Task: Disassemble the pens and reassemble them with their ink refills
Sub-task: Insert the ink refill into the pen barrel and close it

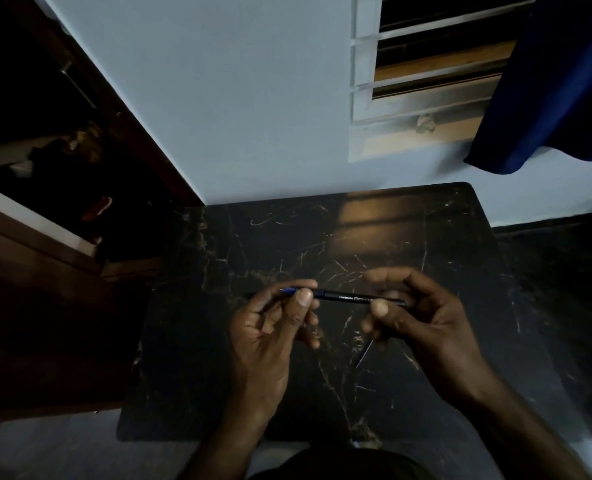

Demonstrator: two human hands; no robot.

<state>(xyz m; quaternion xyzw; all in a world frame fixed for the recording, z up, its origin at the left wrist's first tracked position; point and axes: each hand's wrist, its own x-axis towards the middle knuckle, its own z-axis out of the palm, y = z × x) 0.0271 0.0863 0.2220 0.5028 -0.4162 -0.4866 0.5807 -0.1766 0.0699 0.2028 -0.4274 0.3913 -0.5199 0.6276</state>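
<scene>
- The pen is held level above the middle of the table, lying left to right between both hands, clear of the surface.
- The left hand is curled partly shut, thumb and forefinger pinching the pen's left end, where a short blue piece shows past the fingertips. This pinch looks suited to twisting or pulling off the tip section.
- The right hand is likewise half closed, thumb and fingers clamped on the barrel's right end, probably to brace it against the left hand's turn.
- A thin rod, likely an ink refill, slants down from under the right hand; whether the fingers hold it or it rests on the table cannot be told.
- Holding the work near the body and over the table would let any loose part drop onto the top rather than the floor.
- The table is dark marble-patterned stone with pale veins and scratches, glossy enough to reflect warm light at its far side.
- Beyond it stands a pale blue wall; a louvred window and blue curtain are far right, dark wooden furniture far left. The room is dim.
</scene>
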